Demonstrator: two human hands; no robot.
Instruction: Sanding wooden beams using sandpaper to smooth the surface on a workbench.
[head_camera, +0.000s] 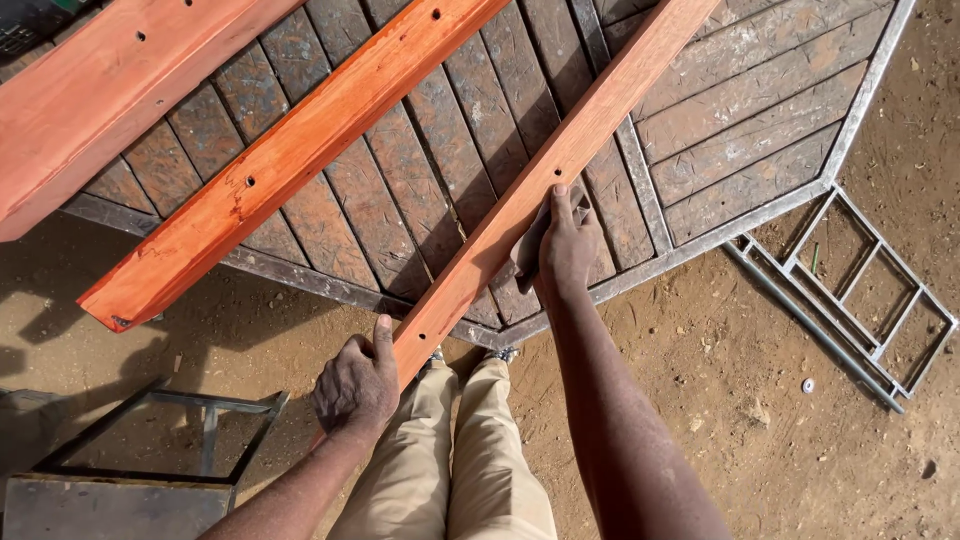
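Head view: left hand (357, 385) clamps plank (560, 160) end; right hand (566, 245) presses probably sandpaper (527, 250) mid-length. Stiff, longish, hold edges.

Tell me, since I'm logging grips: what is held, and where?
Left hand grips the orange wooden plank near its lower end; right hand presses its edge midway.

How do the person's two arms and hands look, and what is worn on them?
Both forearms are bare, with no sleeves in view. The left hand and the right hand wear no gloves, rings or watch. Beige trousers show below them.
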